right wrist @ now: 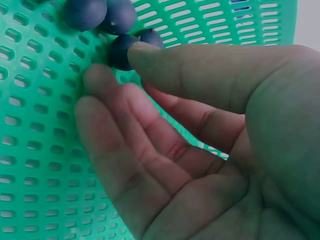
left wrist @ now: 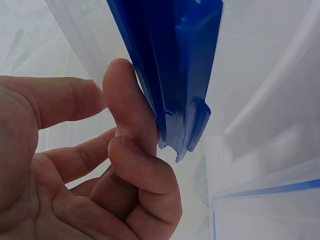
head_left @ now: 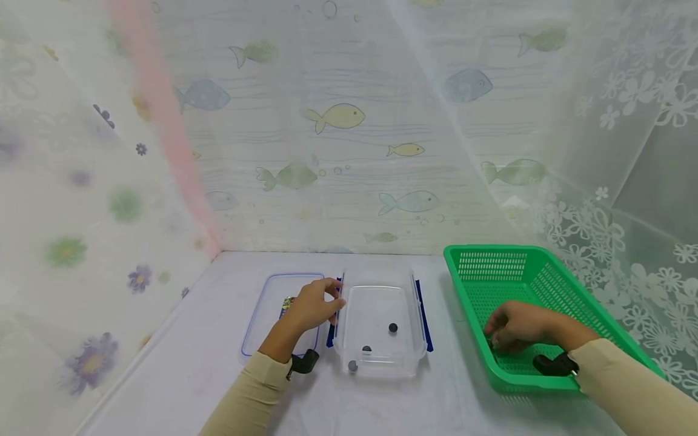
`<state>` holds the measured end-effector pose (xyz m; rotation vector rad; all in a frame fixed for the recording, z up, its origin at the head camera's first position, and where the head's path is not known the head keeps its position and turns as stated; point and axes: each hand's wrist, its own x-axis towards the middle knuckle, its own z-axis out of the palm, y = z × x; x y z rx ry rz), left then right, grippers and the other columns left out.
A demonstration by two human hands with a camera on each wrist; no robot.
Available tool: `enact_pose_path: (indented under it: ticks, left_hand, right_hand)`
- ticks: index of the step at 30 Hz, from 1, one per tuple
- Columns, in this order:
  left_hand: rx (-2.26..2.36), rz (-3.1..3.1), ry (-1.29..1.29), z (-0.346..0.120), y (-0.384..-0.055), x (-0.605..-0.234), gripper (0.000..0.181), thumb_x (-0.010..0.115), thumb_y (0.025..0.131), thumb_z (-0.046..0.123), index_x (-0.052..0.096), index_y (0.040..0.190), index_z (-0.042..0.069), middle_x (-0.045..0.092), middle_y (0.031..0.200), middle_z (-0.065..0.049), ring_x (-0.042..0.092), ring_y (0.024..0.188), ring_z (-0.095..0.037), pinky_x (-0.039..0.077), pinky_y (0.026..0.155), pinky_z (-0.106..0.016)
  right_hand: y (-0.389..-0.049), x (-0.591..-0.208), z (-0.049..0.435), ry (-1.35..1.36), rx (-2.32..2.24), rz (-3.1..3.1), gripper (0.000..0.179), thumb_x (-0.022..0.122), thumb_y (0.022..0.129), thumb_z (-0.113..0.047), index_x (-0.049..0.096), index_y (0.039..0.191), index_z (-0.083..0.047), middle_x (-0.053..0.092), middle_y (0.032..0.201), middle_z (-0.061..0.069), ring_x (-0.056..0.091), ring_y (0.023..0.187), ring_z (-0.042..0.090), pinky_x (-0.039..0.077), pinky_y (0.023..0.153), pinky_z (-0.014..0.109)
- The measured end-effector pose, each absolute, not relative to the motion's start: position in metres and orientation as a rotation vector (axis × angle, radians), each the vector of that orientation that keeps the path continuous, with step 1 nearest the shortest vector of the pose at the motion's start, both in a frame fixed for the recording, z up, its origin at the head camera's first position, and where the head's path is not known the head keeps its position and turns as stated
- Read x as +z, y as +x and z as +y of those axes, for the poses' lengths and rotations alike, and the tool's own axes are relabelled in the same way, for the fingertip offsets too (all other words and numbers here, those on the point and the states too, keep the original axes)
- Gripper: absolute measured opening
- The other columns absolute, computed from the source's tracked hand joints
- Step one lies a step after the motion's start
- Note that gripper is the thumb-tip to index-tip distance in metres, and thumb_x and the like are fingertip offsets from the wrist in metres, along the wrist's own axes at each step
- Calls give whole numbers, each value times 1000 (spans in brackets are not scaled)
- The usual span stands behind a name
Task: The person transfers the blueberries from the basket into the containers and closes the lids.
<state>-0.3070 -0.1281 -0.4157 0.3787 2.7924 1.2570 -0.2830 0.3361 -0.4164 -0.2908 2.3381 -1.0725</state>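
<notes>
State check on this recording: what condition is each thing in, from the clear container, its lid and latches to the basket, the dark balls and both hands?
Clear container: open, upright
Blue latches: unfastened
Lid: off, lying flat beside the container
Green basket: uncovered, upright
Balls in the container: loose, exact count unclear
Balls in the basket: close together
Left hand: pinching the container's side
Right hand: in the basket, thumb against a ball, grip unclear

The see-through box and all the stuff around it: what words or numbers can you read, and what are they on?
No words, brands or numbers can be read in any view.
Small colourful label on the clear lid with the blue edge: too small and blurred to read.
Clear box, green basket: no writing that I can see.
Curtain: fish and bubble pictures, no readable words.
</notes>
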Motion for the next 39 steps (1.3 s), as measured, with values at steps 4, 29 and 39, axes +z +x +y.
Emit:
enact_pose_path:
  ticks: [4, 29, 39]
  left_hand:
    - [1257, 2797, 378, -128, -308, -416, 42, 70, 98, 21, 62, 138, 8, 67, 116, -6, 69, 59, -13, 51, 62, -31]
    - [1258, 2793, 384, -129, -306, -415, 44, 70, 99, 22, 60, 140, 9, 67, 115, -5, 69, 60, -13, 50, 61, -32]
    - [1263, 2782, 389, -129, -307, -416, 44, 70, 98, 22, 61, 139, 8, 66, 114, -5, 69, 60, -13, 49, 62, -32]
  right_hand:
    - [-284, -418, 336, -292, -1091, 2297, 29, 72, 88, 1, 67, 116, 9, 70, 105, 15, 72, 96, 28, 62, 81, 45]
    - [-288, -418, 336, -336, -1129, 2311, 24, 70, 92, -2, 68, 113, 9, 71, 103, 14, 73, 97, 28, 63, 82, 45]
    - [-288, -409, 335, -394, -1174, 2329, 26, 69, 95, -5, 69, 116, 9, 72, 106, 13, 73, 100, 30, 63, 83, 46]
